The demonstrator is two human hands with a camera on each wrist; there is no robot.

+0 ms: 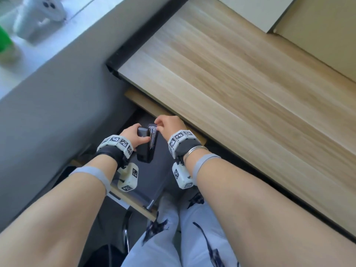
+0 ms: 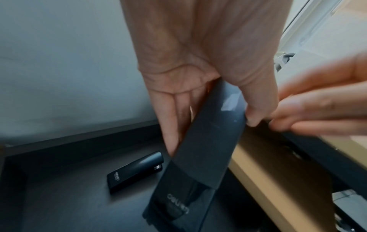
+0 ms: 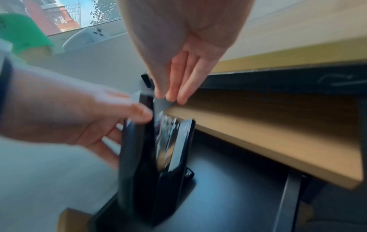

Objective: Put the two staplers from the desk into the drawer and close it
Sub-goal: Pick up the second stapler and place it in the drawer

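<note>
My left hand [image 1: 134, 135] held the black plastic stapler [image 1: 147, 146] at frame centre; my right hand [image 1: 167, 125] pinched its tip to lower it into the dark open drawer [image 2: 59, 196].

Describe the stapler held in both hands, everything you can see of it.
The held stapler is black and glossy, plastic by its look, with pale lettering near one end. It is hinged open, and the shiny metal staple channel shows between its two halves. It hangs over the open drawer, long axis steep. The left hand grips one half; the right hand pinches its upper end. A second stapler lies flat on the drawer floor below, apart from it.
</note>
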